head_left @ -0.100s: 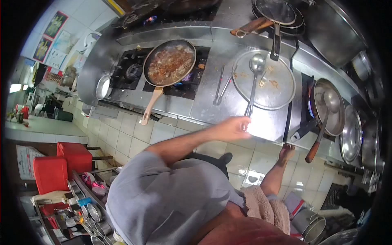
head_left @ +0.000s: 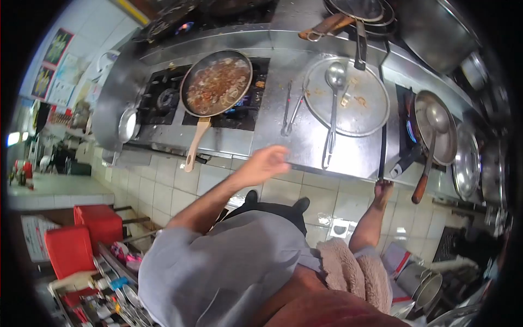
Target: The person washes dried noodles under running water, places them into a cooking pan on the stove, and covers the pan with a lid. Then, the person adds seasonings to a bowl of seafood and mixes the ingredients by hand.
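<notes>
My left hand hangs in front of the counter's front edge. Its fingers are loosely curled and apart, with nothing between them. To its right, a metal ladle rests with its bowl on a round, food-stained lid and its handle reaching to the counter edge. A pair of tongs lies beside the lid. Left of that, a frying pan with a pale handle holds reddish, saucy food over a lit burner. My right hand is at the stove's front edge, below a second pan; its fingertips are hidden.
The second pan, with a ladle in it, sits over a flame at right. Stacked pans stand behind the lid. A small metal bowl is at the stove's left end. Red bins and a utensil rack are at lower left.
My left hand has let go of the ladle's handle and moved left. The ladle stays on the lid. My right hand remains at the stove edge. The view has shifted slightly.
</notes>
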Demonstrator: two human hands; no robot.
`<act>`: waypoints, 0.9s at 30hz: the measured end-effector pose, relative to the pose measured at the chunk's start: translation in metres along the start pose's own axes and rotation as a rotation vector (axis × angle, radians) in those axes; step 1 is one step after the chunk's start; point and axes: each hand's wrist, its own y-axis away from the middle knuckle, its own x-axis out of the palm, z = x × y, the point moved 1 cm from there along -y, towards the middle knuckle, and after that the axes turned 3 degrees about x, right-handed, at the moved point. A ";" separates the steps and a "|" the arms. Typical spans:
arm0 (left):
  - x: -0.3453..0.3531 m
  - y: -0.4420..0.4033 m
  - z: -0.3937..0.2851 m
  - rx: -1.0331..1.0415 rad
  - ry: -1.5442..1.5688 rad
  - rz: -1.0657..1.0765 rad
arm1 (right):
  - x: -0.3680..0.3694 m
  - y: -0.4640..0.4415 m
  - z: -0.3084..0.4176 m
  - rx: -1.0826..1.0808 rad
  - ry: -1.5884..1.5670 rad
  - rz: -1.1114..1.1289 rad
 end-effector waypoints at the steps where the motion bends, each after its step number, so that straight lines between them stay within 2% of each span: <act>1: -0.020 0.017 0.009 -0.050 0.007 -0.058 | 0.004 0.013 0.001 0.173 0.085 -0.053; 2: -0.039 0.034 0.018 -0.089 0.056 -0.084 | -0.008 0.001 -0.006 0.307 0.000 -0.013; 4: -0.066 0.060 0.025 -0.125 0.111 -0.089 | 0.053 0.064 -0.011 0.070 0.203 -0.305; 6: -0.094 0.087 0.018 -0.091 0.072 -0.173 | 0.099 0.149 -0.039 -0.425 0.657 -0.289; 7: -0.110 0.099 0.017 -0.054 0.027 -0.198 | 0.117 0.180 -0.058 -0.639 0.942 -0.379; 9: -0.141 0.117 0.020 -0.056 0.069 -0.245 | 0.175 0.251 -0.092 -0.939 1.291 -0.340; 10: -0.155 0.125 0.023 -0.059 0.106 -0.292 | 0.200 0.277 -0.100 -0.945 1.290 -0.359; 12: -0.181 0.135 0.037 -0.033 0.145 -0.341 | 0.250 0.305 -0.111 -1.083 1.661 -0.191; 14: -0.209 0.147 0.047 -0.021 0.151 -0.489 | 0.269 0.308 -0.133 -1.104 1.646 -0.106; 15: -0.219 0.153 0.051 0.060 0.153 -0.562 | 0.279 0.309 -0.137 -1.124 1.626 -0.038; 16: -0.231 0.157 0.060 0.088 0.157 -0.541 | 0.292 0.322 -0.142 -1.145 1.613 -0.071; 18: -0.253 0.166 0.087 0.012 0.177 -0.643 | 0.313 0.352 -0.168 -0.603 1.294 0.239; 19: -0.261 0.168 0.099 -0.010 0.228 -0.668 | 0.321 0.364 -0.174 -0.611 1.291 0.244; 21: -0.269 0.175 0.119 -0.043 0.247 -0.682 | 0.337 0.386 -0.194 -0.005 0.914 0.457; 25: -0.266 0.209 0.134 -0.089 0.258 -0.857 | 0.379 0.419 -0.222 0.206 0.817 0.710; 27: -0.262 0.214 0.151 -0.081 0.253 -0.845 | 0.401 0.419 -0.219 -0.075 1.005 0.883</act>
